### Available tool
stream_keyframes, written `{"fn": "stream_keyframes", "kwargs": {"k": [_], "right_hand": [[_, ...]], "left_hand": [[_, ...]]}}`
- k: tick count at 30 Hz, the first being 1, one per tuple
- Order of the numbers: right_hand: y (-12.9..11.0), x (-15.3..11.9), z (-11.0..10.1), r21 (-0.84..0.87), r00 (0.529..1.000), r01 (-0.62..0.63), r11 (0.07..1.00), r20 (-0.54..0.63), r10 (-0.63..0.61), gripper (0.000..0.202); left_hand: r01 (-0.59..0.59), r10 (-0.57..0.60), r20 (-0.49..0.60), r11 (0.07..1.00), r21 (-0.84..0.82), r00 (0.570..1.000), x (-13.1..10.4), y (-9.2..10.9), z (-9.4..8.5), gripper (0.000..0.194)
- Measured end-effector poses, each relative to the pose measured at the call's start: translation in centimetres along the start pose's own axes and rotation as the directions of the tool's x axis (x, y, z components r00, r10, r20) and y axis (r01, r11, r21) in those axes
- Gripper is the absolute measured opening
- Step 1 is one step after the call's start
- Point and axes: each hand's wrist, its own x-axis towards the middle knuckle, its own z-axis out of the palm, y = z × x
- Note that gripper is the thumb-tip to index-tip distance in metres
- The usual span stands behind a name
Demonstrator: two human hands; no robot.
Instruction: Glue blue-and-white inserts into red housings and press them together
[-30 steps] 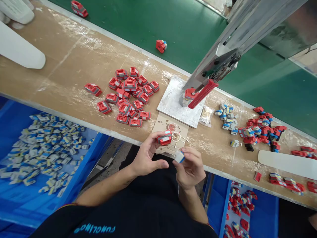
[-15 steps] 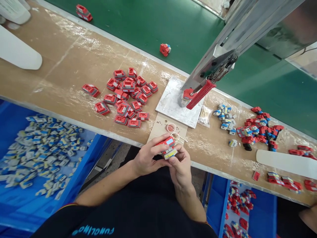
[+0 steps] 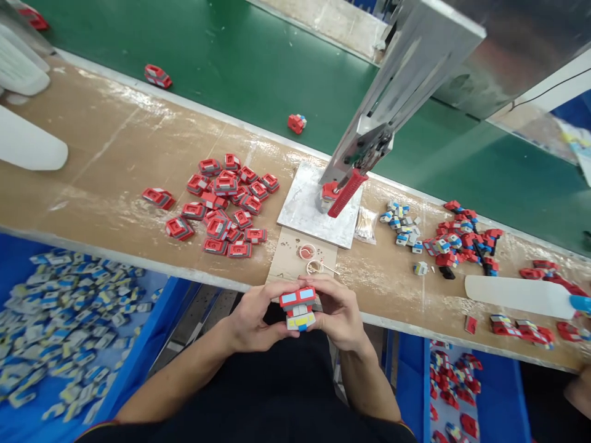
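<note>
Between both hands, in front of the bench edge, is a red, grey and yellow toy part (image 3: 298, 307) with two light blue panels. My left hand (image 3: 257, 314) grips its left side, thumb below and fingers on top. From the right, my right hand (image 3: 338, 311) closes on the same piece. Just beyond the hands, two small round cups (image 3: 314, 267) sit on a stained board (image 3: 281, 258), one with a thin stick across it. A metal press with a red handle (image 3: 347, 194) stands on a metal plate (image 3: 295, 215), a red part under it.
Several red parts (image 3: 225, 186) are heaped left of the plate. Right of it lie a bag of sticks (image 3: 366, 224), grey-blue pieces (image 3: 401, 223), red pieces (image 3: 455, 237) and a white bottle (image 3: 517, 294). Blue bins (image 3: 159, 307) flank me. A green belt (image 3: 221, 67) runs behind; another person's arm shows at right.
The toy part has been turned so its two light blue panels face me, and both hands have come lower and closer to my body. My view has shifted too.
</note>
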Motion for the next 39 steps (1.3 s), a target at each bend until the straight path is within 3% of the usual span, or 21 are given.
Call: {"fn": "stream_keyframes", "kwargs": {"k": [3,5,6,8,10,12,14,16,18,21,24,26,27,28,29,31,34,36,39], "right_hand": [[-0.1,1.1,-0.5,-0.079,0.998,0.048,0.996,0.031,-0.045,0.052],[-0.2,2.4,-1.9,-0.233,0.995,0.075,0.97,-0.039,-0.087,0.05],[-0.2,3.3,-2.8,-0.327,0.987,0.082,0.941,-0.105,-0.123,0.049],[-0.1,5.4,-5.0,-0.475,0.963,0.075,0.877,-0.195,-0.188,0.048],[0.1,7.7,-7.0,-0.528,0.977,0.088,0.845,-0.121,-0.177,0.046],[0.0,9.4,-8.1,-0.498,0.99,0.141,0.856,0.054,-0.132,0.04],[-0.8,10.0,-8.5,-0.452,0.974,0.202,0.869,0.182,-0.132,0.034],[-2.7,10.0,-8.5,-0.391,0.963,0.238,0.889,0.216,-0.163,0.033],[-5.5,10.5,-8.5,-0.267,0.943,0.298,0.917,0.231,-0.239,0.045],[-9.8,13.7,-8.8,-0.09,0.876,0.465,0.881,0.188,-0.444,0.077],[-10.9,17.2,-9.7,-0.22,0.838,0.523,0.823,-0.046,-0.544,0.072],[-8.8,17.5,-10.3,-0.408,0.804,0.425,0.808,-0.24,-0.545,0.051],[-7.1,17.1,-10.4,-0.493,0.792,0.313,0.812,-0.336,-0.51,0.042],[-5.0,16.4,-10.5,-0.538,0.81,0.122,0.834,-0.431,-0.397,0.04],[-2.7,15.8,-10.5,-0.517,0.835,-0.103,0.85,-0.51,-0.209,0.047],[1.5,15.0,-10.1,-0.479,0.865,-0.238,0.845,-0.501,-0.04,0.057],[5.2,14.9,-9.3,-0.433,0.907,-0.288,0.854,-0.41,0.098,0.064],[5.4,14.6,-9.7,-0.407,0.924,-0.304,0.861,-0.345,0.163,0.062],[3.8,13.3,-12.7,-0.394,0.933,-0.334,0.856,-0.27,0.239,0.065]], "left_hand": [[0.065,-0.07,-0.06,0.995,-0.074,0.996,0.6,-0.4,-0.2,0.057],[0.108,-0.143,-0.163,0.972,-0.209,0.976,1.5,-0.6,-0.6,0.051],[0.113,-0.189,-0.241,0.948,-0.297,0.952,2.1,-0.6,-0.9,0.049],[0.091,-0.305,-0.404,0.879,-0.469,0.863,3.3,-0.5,-1.8,0.05],[0.057,-0.423,-0.495,0.8,-0.597,0.759,4.2,-0.3,-3.1,0.053],[0.048,-0.507,-0.51,0.74,-0.671,0.695,4.3,0.2,-4.4,0.052],[0.036,-0.542,-0.515,0.711,-0.702,0.664,3.5,0.6,-5.4,0.047],[0.02,-0.561,-0.535,0.702,-0.712,0.631,2.4,1.2,-6.0,0.046],[0.018,-0.589,-0.557,0.696,-0.717,0.586,1.7,1.8,-6.4,0.05],[0.022,-0.617,-0.57,0.689,-0.725,0.543,2.0,2.8,-6.4,0.058],[0.03,-0.629,-0.556,0.676,-0.736,0.543,2.8,3.6,-6.3,0.061],[0.034,-0.638,-0.554,0.671,-0.74,0.535,2.8,3.9,-6.4,0.061],[0.034,-0.639,-0.558,0.673,-0.739,0.529,2.7,3.8,-6.6,0.06],[0.036,-0.639,-0.561,0.676,-0.736,0.526,2.5,3.8,-6.7,0.059],[0.04,-0.638,-0.56,0.678,-0.734,0.529,2.4,3.6,-6.8,0.058],[0.063,-0.636,-0.534,0.674,-0.736,0.557,2.4,3.2,-6.9,0.054],[0.099,-0.627,-0.467,0.656,-0.748,0.623,2.8,2.3,-6.8,0.052],[0.123,-0.63,-0.433,0.644,-0.755,0.645,2.8,1.7,-6.9,0.053],[0.169,-0.672,-0.421,0.629,-0.759,0.609,1.8,1.0,-7.6,0.054]]}}
